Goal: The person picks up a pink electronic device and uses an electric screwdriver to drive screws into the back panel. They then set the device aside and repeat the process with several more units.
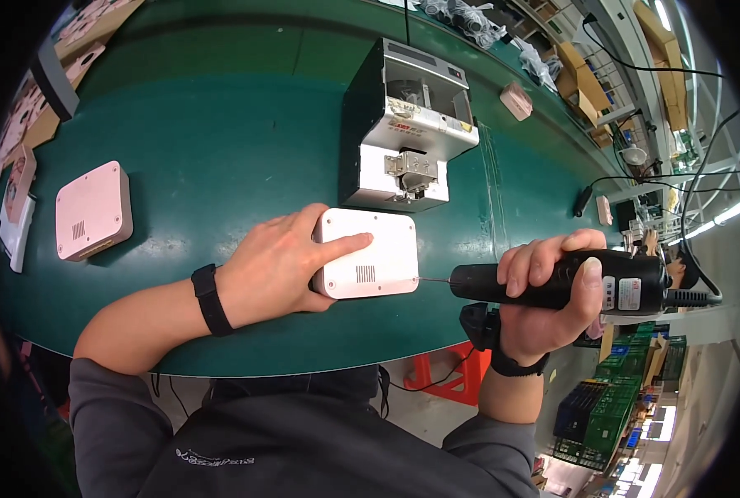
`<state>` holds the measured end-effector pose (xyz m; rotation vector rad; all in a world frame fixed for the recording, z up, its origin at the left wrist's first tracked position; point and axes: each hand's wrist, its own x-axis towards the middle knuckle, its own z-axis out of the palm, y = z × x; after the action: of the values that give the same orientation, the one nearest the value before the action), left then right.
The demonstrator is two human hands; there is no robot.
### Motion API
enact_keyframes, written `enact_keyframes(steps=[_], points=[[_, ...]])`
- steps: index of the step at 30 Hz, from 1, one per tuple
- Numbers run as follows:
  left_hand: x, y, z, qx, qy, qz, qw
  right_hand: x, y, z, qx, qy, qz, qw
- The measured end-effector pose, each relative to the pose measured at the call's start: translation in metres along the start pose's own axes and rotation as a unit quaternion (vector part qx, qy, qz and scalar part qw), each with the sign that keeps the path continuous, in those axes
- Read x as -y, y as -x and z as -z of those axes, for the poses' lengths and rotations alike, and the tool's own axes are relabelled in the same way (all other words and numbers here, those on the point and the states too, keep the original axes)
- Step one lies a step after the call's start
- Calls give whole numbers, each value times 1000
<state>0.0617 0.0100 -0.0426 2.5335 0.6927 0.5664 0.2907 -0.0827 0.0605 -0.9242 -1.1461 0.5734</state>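
A pale pinkish-white square plastic housing (374,249) with rounded corners lies on the green bench, its slotted vent and corner screw holes facing up. My left hand (283,253) grips its left side, the index finger stretched across the top and the thumb at the near edge. In my right hand (553,290) is a black corded electric screwdriver (503,284), held sideways with fingers wrapped round its body. The thin bit reaches the housing's near right corner; whether it sits in the screw hole I cannot tell.
Behind the housing stands a black and silver screw feeder (416,124). A similar pink housing (94,210) rests at the left, beside a white and pink part (17,212). Farther back are another pink piece (516,100) and cardboard trays (75,62). A red stool (449,375) stands below the bench edge.
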Motion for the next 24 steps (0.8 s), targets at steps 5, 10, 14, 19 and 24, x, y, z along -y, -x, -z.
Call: enact_keyframes(steps=[5,10,14,19,24], points=[[0,0,0,1,-1,-1,1000,-18,8,3,-3,-3,-26,1000],[2,2,2,1,2,4,1000,-20,7,3,6,-5,-32,999],[1,3,1,12,-1,14,1000,-22,8,3,12,-6,-37,999],[6,3,4,15,-4,20,1000,-16,-9,-2,21,-8,-52,998],[12,1,6,18,-3,28,999,-8,-49,-23,9,-47,26,999]])
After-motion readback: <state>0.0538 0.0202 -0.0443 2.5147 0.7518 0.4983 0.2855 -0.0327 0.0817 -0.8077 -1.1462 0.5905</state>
